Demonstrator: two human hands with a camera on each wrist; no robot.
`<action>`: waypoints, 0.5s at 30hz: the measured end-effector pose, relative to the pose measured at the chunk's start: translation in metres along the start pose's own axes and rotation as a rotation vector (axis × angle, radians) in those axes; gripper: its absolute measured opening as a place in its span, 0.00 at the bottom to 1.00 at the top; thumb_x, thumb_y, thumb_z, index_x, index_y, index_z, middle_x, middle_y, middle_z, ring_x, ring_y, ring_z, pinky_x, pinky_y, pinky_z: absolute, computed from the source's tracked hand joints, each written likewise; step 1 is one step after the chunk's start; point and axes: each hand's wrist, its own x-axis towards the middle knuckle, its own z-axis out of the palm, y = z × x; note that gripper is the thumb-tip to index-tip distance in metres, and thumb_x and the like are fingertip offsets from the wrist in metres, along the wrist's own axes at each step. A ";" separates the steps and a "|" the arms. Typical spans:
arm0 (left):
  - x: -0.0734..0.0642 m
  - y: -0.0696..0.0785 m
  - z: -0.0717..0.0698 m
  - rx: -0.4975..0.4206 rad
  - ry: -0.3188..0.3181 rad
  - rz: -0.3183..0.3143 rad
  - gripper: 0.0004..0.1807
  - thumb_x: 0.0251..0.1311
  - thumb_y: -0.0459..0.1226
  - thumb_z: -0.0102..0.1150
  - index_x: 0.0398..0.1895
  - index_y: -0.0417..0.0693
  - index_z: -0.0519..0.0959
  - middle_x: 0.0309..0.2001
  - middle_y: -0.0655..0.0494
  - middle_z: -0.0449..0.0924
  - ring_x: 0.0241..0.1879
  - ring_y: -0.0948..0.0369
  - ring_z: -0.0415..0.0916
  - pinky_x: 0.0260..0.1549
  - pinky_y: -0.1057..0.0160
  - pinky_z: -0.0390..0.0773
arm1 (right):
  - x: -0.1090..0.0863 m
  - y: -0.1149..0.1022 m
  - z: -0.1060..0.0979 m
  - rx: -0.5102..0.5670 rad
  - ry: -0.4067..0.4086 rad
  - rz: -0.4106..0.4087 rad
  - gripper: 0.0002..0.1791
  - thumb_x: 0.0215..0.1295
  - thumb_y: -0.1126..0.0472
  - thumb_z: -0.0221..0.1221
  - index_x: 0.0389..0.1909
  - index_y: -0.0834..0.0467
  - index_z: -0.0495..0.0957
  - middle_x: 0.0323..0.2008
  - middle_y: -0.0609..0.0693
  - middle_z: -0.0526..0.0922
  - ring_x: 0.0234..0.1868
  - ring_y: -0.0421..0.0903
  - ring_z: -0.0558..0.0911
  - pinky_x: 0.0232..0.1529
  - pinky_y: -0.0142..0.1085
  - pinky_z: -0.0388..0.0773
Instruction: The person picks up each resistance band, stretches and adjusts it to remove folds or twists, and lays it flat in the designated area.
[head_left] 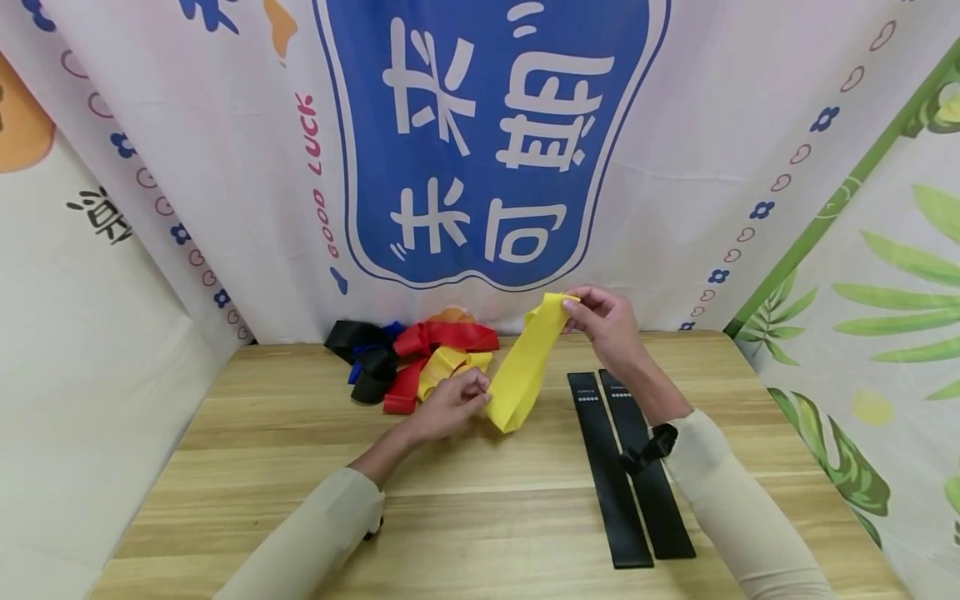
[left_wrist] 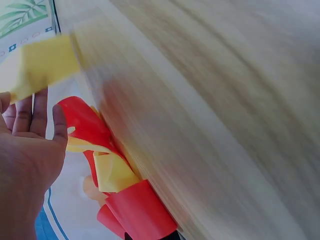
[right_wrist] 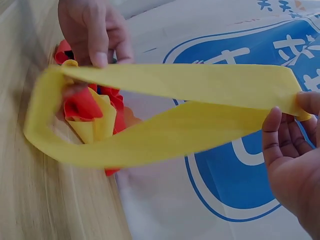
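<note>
One yellow loop band [head_left: 528,367] spans both hands, just right of the heap of red, black, blue and yellow bands [head_left: 448,336]. Right hand [head_left: 609,329]: thumb and fingers brought together, pinching the loop's upper end, farther right of the heap. Left hand [head_left: 450,404]: thumb and fingers pinching the loop's near edge, just in front of the heap. Two flat black bands [head_left: 603,467] lie side by side on the tabletop [head_left: 480,525], right of the heap.
</note>
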 end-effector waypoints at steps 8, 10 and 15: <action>-0.013 0.001 -0.005 -0.005 -0.085 0.027 0.02 0.75 0.32 0.61 0.45 0.43 0.78 0.36 0.55 0.77 0.39 0.60 0.74 0.39 0.69 0.77 | 0.003 0.001 -0.010 0.021 0.040 -0.001 0.05 0.77 0.66 0.61 0.47 0.60 0.84 0.42 0.51 0.86 0.36 0.44 0.84 0.42 0.30 0.87; -0.016 0.001 -0.005 -0.005 -0.095 0.034 0.03 0.75 0.32 0.61 0.46 0.42 0.78 0.39 0.54 0.78 0.40 0.60 0.75 0.41 0.69 0.78 | 0.004 0.001 -0.011 0.022 0.046 0.000 0.04 0.77 0.65 0.62 0.46 0.60 0.84 0.42 0.51 0.86 0.36 0.44 0.85 0.42 0.30 0.87; -0.021 0.002 -0.007 -0.005 -0.102 0.061 0.03 0.76 0.32 0.60 0.48 0.43 0.78 0.40 0.54 0.78 0.40 0.60 0.75 0.41 0.69 0.78 | 0.004 0.000 -0.013 0.020 0.053 0.007 0.05 0.77 0.65 0.62 0.47 0.61 0.84 0.43 0.51 0.86 0.37 0.44 0.85 0.42 0.30 0.87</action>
